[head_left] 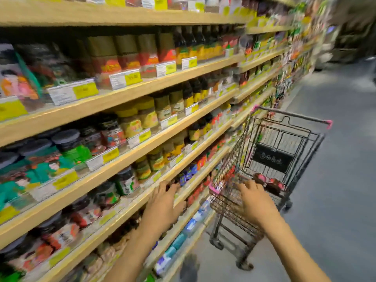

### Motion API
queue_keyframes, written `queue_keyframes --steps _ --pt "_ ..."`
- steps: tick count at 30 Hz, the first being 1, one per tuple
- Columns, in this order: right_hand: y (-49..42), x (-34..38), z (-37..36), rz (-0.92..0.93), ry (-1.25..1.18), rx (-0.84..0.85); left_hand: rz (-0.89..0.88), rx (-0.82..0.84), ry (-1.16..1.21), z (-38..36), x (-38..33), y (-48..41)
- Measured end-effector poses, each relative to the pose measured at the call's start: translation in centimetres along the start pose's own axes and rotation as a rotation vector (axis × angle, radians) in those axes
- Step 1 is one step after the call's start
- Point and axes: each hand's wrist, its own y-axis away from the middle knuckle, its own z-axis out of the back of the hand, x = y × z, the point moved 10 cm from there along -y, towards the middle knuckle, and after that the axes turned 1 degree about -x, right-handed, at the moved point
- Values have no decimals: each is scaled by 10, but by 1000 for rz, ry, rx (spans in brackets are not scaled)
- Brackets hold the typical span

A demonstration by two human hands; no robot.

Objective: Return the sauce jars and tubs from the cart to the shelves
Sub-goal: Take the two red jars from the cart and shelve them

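Note:
The picture is blurred by motion. A black wire cart with pink corner caps stands in the aisle to my right. Dark red-lidded jars lie at its bottom. My right hand hovers over the cart's near rim with fingers spread, holding nothing. My left hand reaches toward the edge of a lower wooden shelf, fingers apart and empty. The shelves hold rows of sauce jars and tubs behind yellow price tags.
Wooden shelving fills the left side from top to bottom, stacked with bottles and jars. Grey floor runs along the right of the cart. My dark shoe shows near the lowest shelf.

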Motion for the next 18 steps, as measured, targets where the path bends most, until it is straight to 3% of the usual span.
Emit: queue_keyframes --steps 9,18 --pt "-97 -104 -29 -215 -15 60 -192 149 -29 -89 -81 -162" --pt "-200 -185 -56 -450 -181 94 -358 318 -5 -168 -145 -310"
